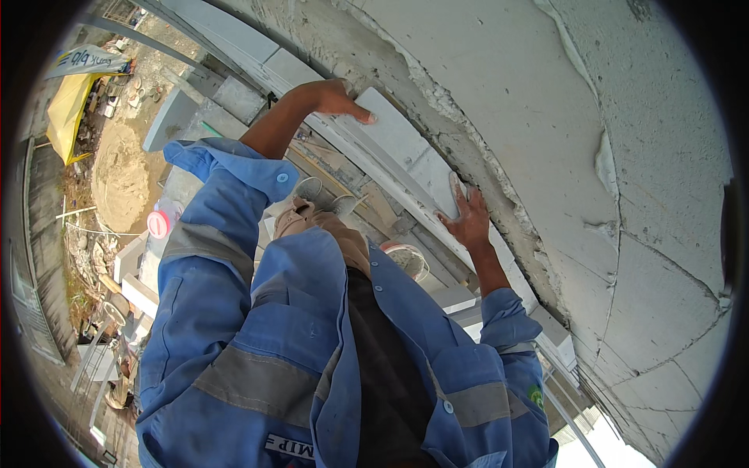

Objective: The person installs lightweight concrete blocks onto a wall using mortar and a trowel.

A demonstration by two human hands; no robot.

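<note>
A row of pale grey wall blocks runs diagonally along the rough wall in front of me. My left hand (339, 101) is at the upper-left end of one block (390, 129). Its thumb reaches over the block's face, and the other fingers curl at the end, partly hidden. Farther down the row, my right hand (468, 218) rests against the adjoining block (437, 178) with its fingers spread. A thin joint shows between these two blocks. Both sleeves of my blue jacket are pushed up to the forearms.
A large grey wall (538, 117) with ragged mortar ridges rises beyond the blocks. Below are scaffold planks (378, 203), a bucket (407, 261) and a clear bottle with a pink cap (158, 225). Far down at left lie a sand pile (121, 183) and a yellow canopy (72, 117).
</note>
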